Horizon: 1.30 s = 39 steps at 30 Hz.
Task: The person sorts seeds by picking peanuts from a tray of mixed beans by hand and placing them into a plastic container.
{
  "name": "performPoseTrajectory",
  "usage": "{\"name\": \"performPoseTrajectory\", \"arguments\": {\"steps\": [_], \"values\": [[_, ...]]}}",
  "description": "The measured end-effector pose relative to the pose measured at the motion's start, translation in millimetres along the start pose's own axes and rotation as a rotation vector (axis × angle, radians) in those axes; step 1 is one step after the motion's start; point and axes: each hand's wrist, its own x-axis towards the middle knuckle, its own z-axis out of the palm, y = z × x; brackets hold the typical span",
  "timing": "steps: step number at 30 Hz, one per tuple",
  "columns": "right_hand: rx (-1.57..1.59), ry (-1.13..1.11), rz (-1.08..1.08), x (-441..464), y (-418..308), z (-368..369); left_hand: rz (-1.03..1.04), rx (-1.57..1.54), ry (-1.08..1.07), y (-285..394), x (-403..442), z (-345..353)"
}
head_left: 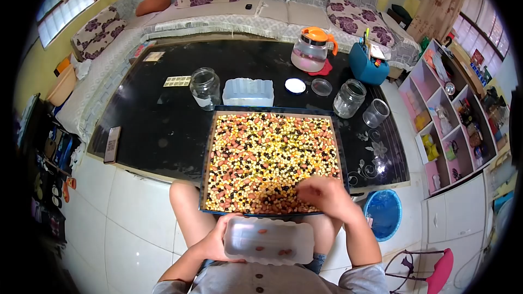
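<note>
In the head view my left hand [219,242] grips the left end of a translucent plastic container [297,245], held over my lap just below the tray. Several reddish peanuts [260,249] lie on its bottom. A wide shallow tray [344,171] spreads before me, full of mixed yellow corn kernels, dark beans and peanuts [272,152]. Over its lower right part hovers my right hand [324,196], its fingers curled together and slightly blurred. Whatever those fingers hold, if anything, I cannot make out.
Behind the tray on the black table [158,114] stand a glass jar [205,90], another plastic container [248,93], a second jar [348,99], a glass cup [376,113] and an orange-lidded pitcher [310,54]. A phone [112,145] lies left. A blue bucket [383,215] stands on the floor, right.
</note>
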Motion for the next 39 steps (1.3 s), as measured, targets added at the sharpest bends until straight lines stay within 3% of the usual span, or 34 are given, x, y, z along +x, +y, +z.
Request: {"name": "performPoseTrajectory", "arguments": {"steps": [3,6,11,14,16,19,21,26,29,31,34,37,39], "values": [[-0.12,0.04,0.084,26.2,39.8,5.9,0.034,-0.039,0.034,-2.5,-1.9,-2.3],[-0.313,0.036,-0.041,42.0,66.9,19.1,0.01,-0.074,0.07,-10.3,-11.7,-6.0],[-0.365,-0.084,-0.042,47.7,88.5,35.0,0.032,0.049,0.114,-10.3,-14.8,-18.7],[-0.385,-0.088,-0.013,44.5,91.2,37.6,-0.03,-0.143,0.162,-16.1,-14.0,-22.2],[-0.389,-0.099,-0.017,44.6,87.8,36.2,0.05,-0.049,0.166,-16.2,-10.4,-29.0],[-0.346,-0.068,-0.036,47.6,83.0,32.1,0.01,-0.206,0.253,-1.2,2.4,-30.0],[-0.278,-0.005,0.0,50.8,73.9,24.0,0.026,-0.103,0.246,6.1,11.8,-39.1],[-0.048,0.119,0.036,56.6,-5.3,-15.8,0.034,-0.025,0.262,-1.0,31.9,-45.8],[0.063,0.049,-0.193,54.8,-39.6,-22.9,0.02,0.068,0.247,0.3,43.7,-47.1],[0.161,-0.06,-0.315,55.5,-44.9,-14.3,-0.018,-0.044,0.241,-3.2,47.5,-45.0],[0.085,-0.16,-0.35,55.2,-52.4,-5.7,-0.044,0.052,0.241,-8.8,48.4,-44.8],[0.104,-0.111,-0.266,59.9,-41.5,-14.4,-0.158,-0.136,0.217,-15.7,45.1,-50.5],[0.034,0.04,-0.171,69.7,-33.4,-22.4,-0.12,-0.169,0.234,-9.7,46.0,-50.9]]}}
